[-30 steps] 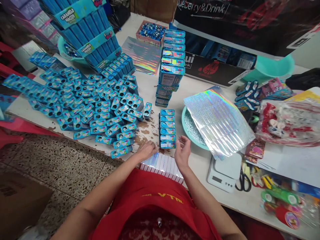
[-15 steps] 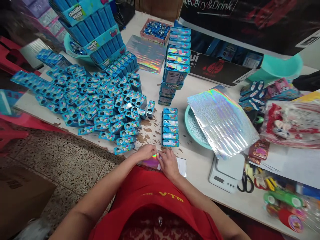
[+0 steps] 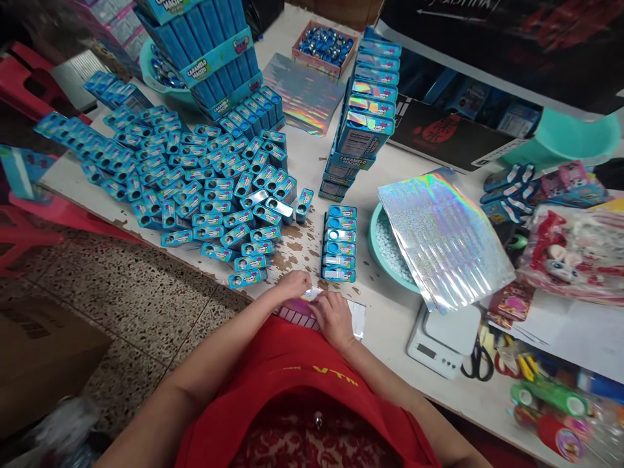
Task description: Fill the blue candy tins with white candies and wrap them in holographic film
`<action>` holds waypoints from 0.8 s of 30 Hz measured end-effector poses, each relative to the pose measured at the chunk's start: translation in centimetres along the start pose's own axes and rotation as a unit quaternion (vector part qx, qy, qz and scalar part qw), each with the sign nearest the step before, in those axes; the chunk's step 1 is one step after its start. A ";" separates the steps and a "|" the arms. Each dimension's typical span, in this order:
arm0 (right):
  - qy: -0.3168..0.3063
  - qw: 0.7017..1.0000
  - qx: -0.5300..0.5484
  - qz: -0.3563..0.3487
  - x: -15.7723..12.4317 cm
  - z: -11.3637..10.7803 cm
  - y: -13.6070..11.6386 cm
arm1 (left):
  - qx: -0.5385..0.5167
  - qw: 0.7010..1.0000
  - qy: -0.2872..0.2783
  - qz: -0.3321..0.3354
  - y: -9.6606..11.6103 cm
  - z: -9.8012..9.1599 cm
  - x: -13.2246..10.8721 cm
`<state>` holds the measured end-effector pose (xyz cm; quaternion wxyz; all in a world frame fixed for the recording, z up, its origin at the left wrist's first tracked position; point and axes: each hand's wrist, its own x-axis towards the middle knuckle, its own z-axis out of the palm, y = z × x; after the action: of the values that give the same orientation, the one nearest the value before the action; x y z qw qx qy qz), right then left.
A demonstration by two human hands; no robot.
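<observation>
At the table's front edge, a shiny holographic sheet (image 3: 358, 318) lies against my red apron. Its left part shows pink, with a row of pale rectangles. My right hand (image 3: 335, 318) rests on this sheet with fingers bent and pressed together at its upper edge. Just to the left, my left hand (image 3: 294, 284) is closed in a pinch, and whatever sits between the fingertips is too small to make out. A silvery patch shows between the two hands. Directly beyond them stands a row of small blue candy boxes (image 3: 340, 248), several with round holes in their tops.
Many blue boxes (image 3: 214, 195) crowd the left side, beside a tall stack of box trays (image 3: 214, 68). Rightward are a turquoise bowl (image 3: 377, 244) of white beads, silver holographic sheets (image 3: 448, 240), a white scale (image 3: 441, 338) and scissors (image 3: 480, 361). A black carton (image 3: 439, 133) stands behind.
My left hand has moved up and slightly away from my right, widening the space between them. More of the sheet's pale rectangles now show. The camera view has shifted a little.
</observation>
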<state>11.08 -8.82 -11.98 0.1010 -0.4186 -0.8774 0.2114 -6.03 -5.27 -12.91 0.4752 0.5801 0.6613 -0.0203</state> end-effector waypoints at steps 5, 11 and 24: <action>0.036 0.969 0.213 0.123 0.7 -2.1 -0.9 | 0.000 0.998 0.059 0.010 0.1 -0.1 -1.0; 0.088 0.880 0.408 0.229 2.7 -6.0 -1.4 | -0.348 0.922 0.065 0.156 1.4 -0.9 -3.9; 0.295 0.858 0.232 0.351 10.2 -2.8 2.7 | -0.171 0.964 0.159 0.125 4.4 -6.0 3.0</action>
<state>7.53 1.41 -10.74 0.3680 -0.7062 -0.5270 0.2967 -5.86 1.90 -9.32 0.4550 0.5635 0.6445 0.2452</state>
